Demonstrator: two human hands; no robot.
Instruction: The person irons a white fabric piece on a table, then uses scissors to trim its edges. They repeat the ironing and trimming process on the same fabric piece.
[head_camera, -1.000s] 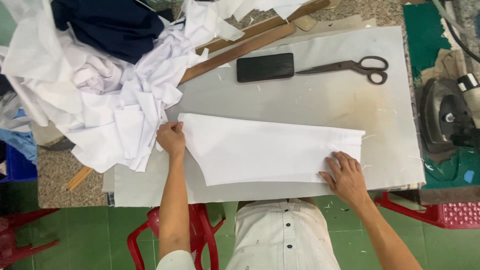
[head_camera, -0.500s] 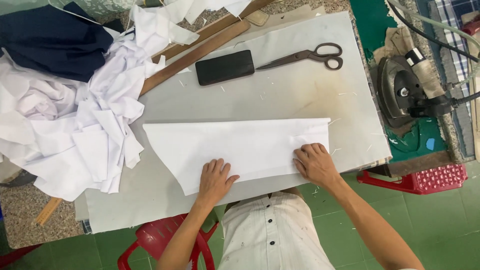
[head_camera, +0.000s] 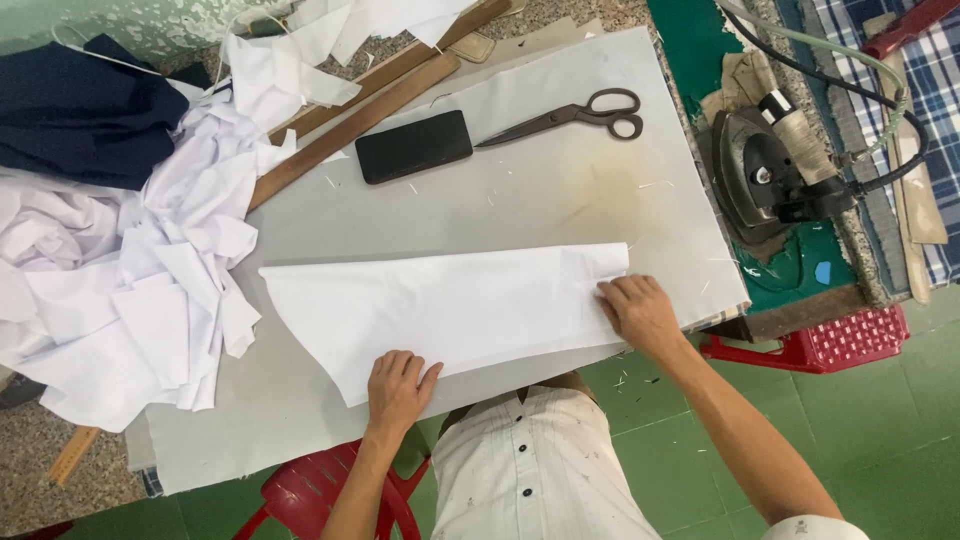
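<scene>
A folded white fabric piece (head_camera: 450, 305) lies flat across the near part of the pale work table (head_camera: 560, 190). My left hand (head_camera: 398, 385) rests palm down on its near lower edge, fingers spread. My right hand (head_camera: 637, 310) presses on the fabric's right end, fingertips at the edge near the table's corner. Neither hand holds a tool.
A black rectangular block (head_camera: 414, 146) and dark scissors (head_camera: 575, 115) lie at the far side. A long wooden ruler (head_camera: 350, 125) runs diagonally beside a heap of white cloth (head_camera: 130, 290) and dark navy fabric (head_camera: 80, 110). An iron (head_camera: 760, 180) sits right. Red stools (head_camera: 820, 340) stand below.
My left hand has moved from the fabric's far left corner to its near lower edge. The right hand stays on the right end. The view has shifted.
</scene>
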